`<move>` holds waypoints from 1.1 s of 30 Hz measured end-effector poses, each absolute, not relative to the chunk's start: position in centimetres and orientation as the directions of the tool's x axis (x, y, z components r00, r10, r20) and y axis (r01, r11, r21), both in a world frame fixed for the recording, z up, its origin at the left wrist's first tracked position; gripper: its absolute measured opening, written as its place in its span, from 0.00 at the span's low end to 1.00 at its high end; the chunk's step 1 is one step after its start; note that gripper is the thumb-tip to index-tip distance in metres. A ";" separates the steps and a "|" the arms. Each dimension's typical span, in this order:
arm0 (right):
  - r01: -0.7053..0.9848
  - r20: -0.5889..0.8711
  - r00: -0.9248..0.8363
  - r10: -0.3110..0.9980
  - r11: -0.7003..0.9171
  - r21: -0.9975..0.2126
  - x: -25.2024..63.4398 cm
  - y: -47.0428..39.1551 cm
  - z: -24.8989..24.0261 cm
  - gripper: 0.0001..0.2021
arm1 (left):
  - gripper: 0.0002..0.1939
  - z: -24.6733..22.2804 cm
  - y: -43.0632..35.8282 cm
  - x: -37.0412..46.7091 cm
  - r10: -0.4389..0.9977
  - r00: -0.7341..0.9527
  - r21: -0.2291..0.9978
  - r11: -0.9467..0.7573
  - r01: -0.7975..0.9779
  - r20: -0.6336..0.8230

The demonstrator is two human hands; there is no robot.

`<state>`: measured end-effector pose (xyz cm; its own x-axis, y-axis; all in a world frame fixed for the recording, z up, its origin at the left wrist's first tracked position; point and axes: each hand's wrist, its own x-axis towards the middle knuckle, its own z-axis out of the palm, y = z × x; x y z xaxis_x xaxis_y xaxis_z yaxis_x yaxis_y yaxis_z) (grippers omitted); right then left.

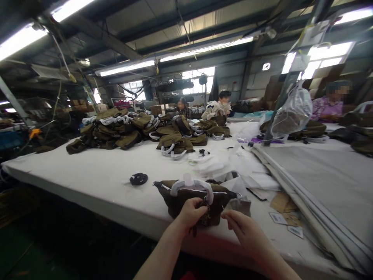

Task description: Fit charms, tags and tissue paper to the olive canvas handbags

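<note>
— Nearest to the lens are two bare forearms coming up from the bottom edge. What does each one do?

— Left hand (192,213) is curled onto the front face of an olive-brown bag (186,202), fingers pinched at a small dark dangling piece, perhaps a zipper pull or charm; too blurred to tell which. Right hand (241,229) sits just beside the bag's right lower corner, thumb and forefinger drawn together as if nipping something fine. Whether it holds anything, I cannot tell.

— Where does the bag lie?

— At the near edge of the white tabletop (96,182), straight ahead of both hands and touching the left one. Its long axis runs left to right across the view, with the zipper along the top. Of the two, the left hand is closer, since it is already on the cloth.

— Materials?

— Soft, matte woven fabric, slumped rather than stiff. A white wrapped handle (192,186) arches over the top, smooth and pale against the cloth.

— Anything else around?

— A black coiled strap (138,179) lies to the left, apart from the bag. Paper tags (284,221) are scattered to the right, near stacked grey sheets (314,194). Farther back sits a heap of matching bags (151,132), and other people work behind it.
</note>
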<state>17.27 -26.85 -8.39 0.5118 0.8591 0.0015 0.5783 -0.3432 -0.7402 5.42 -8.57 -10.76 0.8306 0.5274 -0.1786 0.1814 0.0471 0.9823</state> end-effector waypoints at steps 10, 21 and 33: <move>0.685 -0.105 0.445 0.890 -0.413 -0.600 16.5 -24.3 -7.9 0.17 | 0.19 -10.1 -8.1 4.6 0.496 0.821 0.958 0.190 0.217 -0.284; 0.750 -0.117 0.428 0.896 -0.425 -0.507 16.2 -23.1 -6.9 0.15 | 0.20 -10.1 -7.8 4.2 0.462 0.844 0.960 0.191 0.205 -0.273; 0.835 -0.111 0.432 0.895 -0.443 -0.327 15.9 -22.7 -6.4 0.14 | 0.17 -10.1 -8.0 4.1 0.478 0.843 0.969 0.117 0.217 -0.246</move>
